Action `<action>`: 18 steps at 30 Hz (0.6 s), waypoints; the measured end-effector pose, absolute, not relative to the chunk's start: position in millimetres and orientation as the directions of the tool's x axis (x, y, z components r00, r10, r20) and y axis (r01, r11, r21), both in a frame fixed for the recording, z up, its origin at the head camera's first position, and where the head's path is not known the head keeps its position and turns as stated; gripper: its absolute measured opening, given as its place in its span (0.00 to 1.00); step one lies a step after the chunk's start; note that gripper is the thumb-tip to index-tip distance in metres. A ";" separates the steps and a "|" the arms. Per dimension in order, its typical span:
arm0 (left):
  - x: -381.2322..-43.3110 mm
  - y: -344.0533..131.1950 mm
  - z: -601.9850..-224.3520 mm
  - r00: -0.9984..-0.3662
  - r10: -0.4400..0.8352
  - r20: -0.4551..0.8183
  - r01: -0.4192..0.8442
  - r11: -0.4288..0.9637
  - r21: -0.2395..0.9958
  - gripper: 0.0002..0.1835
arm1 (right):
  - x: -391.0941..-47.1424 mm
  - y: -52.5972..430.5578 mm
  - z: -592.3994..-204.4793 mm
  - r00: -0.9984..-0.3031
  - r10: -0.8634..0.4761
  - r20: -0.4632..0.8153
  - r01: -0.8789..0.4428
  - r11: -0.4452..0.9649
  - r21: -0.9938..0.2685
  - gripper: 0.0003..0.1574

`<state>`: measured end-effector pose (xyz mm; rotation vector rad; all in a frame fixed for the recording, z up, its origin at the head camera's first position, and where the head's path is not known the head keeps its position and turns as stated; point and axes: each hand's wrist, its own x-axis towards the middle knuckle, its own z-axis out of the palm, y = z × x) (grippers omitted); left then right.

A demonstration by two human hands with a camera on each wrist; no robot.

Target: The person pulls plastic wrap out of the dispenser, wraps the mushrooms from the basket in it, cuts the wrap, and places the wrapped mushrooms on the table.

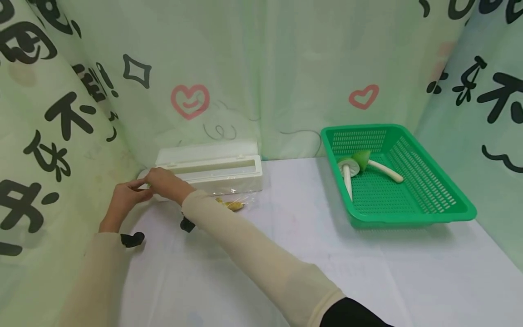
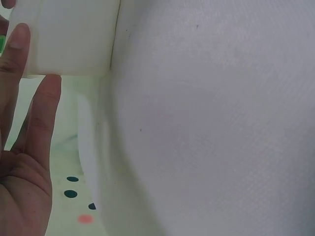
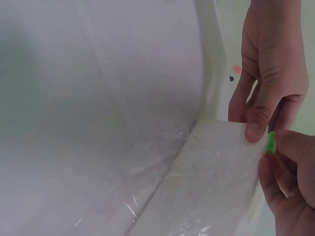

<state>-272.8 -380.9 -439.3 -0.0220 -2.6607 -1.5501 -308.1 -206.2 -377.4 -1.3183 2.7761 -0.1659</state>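
One beige sleeve [image 1: 261, 259] reached toward the tabletop's [image 1: 294, 204] far left corner, where the left hand [image 1: 126, 200] gripped a white box [image 1: 241, 184] and the right hand [image 1: 167, 181] pinched a green tab [image 3: 270, 142] at its edge.

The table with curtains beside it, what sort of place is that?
It's probably a small curtained work corner, though I can't tell what room it's in. Pale green curtains with black writing and red hearts stand around a white table, which holds a green basket and a white box.

Box [image 1: 222, 182] left, basket [image 1: 392, 197] right (mushrooms [image 1: 361, 160] inside), table [image 1: 286, 236] beneath
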 end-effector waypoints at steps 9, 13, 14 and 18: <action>-272.0 -375.5 -442.3 -0.999 -0.029 0.022 0.008 0.412 0.911 0.36 | -308.2 -204.3 -389.3 -0.686 -0.715 0.134 -0.727 0.677 -0.115 0.11; -268.6 -374.4 -441.0 -1.000 -0.022 0.019 0.010 0.359 0.933 0.32 | -309.8 -200.4 -388.2 -0.692 -0.703 0.165 -0.719 0.691 -0.069 0.11; -267.9 -374.6 -440.6 -1.000 -0.018 0.025 0.017 0.344 0.939 0.31 | -310.8 -199.7 -387.4 -0.694 -0.700 0.164 -0.716 0.696 -0.056 0.12; -268.0 -374.9 -441.3 -0.998 0.003 0.056 0.055 0.287 0.956 0.28 | -316.6 -195.6 -384.6 -0.697 -0.703 0.142 -0.711 0.704 -0.007 0.14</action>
